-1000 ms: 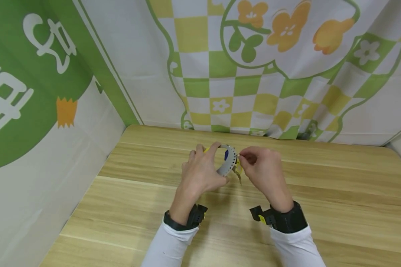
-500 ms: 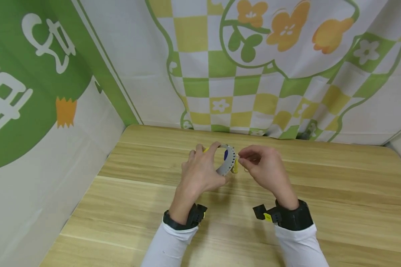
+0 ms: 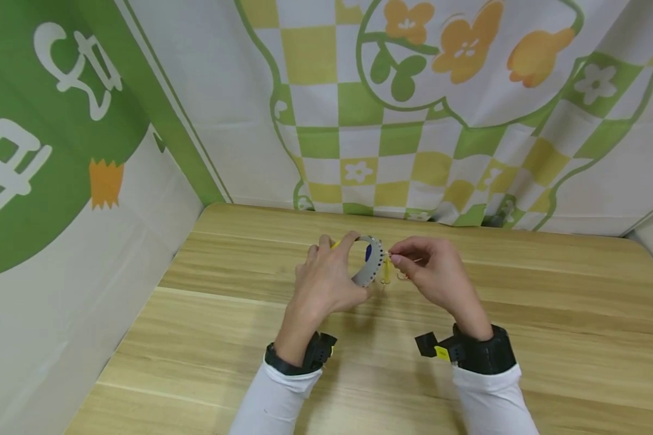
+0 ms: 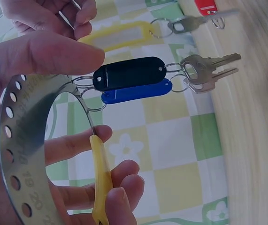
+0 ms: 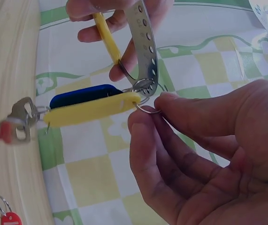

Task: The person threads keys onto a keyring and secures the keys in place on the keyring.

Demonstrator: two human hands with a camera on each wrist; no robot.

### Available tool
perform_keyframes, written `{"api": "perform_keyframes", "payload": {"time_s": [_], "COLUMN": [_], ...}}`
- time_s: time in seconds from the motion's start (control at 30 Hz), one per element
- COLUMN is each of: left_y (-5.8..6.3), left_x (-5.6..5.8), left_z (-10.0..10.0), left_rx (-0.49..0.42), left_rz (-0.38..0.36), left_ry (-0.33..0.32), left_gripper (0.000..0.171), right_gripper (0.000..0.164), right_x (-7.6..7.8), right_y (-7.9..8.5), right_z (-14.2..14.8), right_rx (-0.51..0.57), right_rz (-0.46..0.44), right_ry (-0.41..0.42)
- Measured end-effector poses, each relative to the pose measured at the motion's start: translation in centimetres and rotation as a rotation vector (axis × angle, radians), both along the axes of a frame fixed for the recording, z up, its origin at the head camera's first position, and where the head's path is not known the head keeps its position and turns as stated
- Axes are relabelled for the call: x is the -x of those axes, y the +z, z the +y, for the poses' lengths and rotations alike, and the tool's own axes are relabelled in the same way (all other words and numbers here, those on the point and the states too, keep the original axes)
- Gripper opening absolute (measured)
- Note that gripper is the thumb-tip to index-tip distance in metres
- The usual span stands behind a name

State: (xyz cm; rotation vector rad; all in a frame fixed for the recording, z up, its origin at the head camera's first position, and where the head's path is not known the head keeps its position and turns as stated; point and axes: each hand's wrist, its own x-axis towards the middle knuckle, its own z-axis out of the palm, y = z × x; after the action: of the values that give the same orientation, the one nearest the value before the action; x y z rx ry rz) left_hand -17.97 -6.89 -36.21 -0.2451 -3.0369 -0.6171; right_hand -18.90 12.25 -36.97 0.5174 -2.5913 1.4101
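Head | yellow tag [image 3: 387, 270] between hands: left [image 3: 329, 270] gripping metal band [image 3: 373, 266], right [image 3: 432, 264] pinching tag's loop [image 5: 149, 111]

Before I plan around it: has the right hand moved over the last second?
Yes. Against the table in the head view, the right hand has turned: its wrist swung rightward while its fingertips stayed near the metal ring.

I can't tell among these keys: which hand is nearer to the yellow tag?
The right hand: its fingers pinch the small ring on the yellow tag. The left hand is farther off, gripping the numbered metal hoop.
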Motion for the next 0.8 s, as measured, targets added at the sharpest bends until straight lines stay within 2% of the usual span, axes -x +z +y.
{"api": "perform_keyframes", "payload": {"time_s": [0.47, 0.63, 0.8], "left_y": [0.2, 0.2, 0.2], "left_x": [-0.2, -0.3, -0.3], "left_z": [0.1, 0.1, 0.1], "left_rx": [0.001, 0.004, 0.023], "left_rz": [0.013, 0.013, 0.001], "left_ry": [-0.008, -0.014, -0.005], "left_gripper": [0.091, 0.092, 0.092], "right_gripper": [0.008, 0.006, 0.005], "right_x": [-0.4, -0.7, -0.8], "right_y": [0.2, 0.3, 0.1], "right_z": [-0.5, -1.0, -1.5], "right_rx": [0.033, -0.048, -0.176], "right_rz": [0.004, 0.105, 0.283], "right_ry": [-0.049, -0.085, -0.107]}}
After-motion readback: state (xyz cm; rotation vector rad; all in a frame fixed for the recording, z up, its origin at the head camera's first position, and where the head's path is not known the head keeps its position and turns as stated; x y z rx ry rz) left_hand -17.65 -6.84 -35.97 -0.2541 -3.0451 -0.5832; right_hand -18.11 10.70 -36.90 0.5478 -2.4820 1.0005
